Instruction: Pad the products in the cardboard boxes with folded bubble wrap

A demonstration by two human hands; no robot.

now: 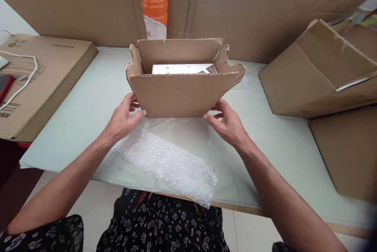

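An open brown cardboard box [179, 93] stands on the pale table [88, 103] in the middle of the view. Inside it lies a white flat package [181, 69], partly hidden by the front wall. My left hand [123, 119] touches the box's lower left corner, thumb against the front wall. On the other side, my right hand [228, 123] rests at the lower right corner with fingers on the side wall. A strip of bubble wrap [167, 163] lies on the table in front of the box, between my forearms.
An orange bottle [154, 4] stands behind the box against a cardboard backdrop. Flattened cardboard [38, 75] with a white cable and a red phone [4, 85] lies at left. Folded cartons [321, 71] and a flat brown sheet [350, 150] sit at right.
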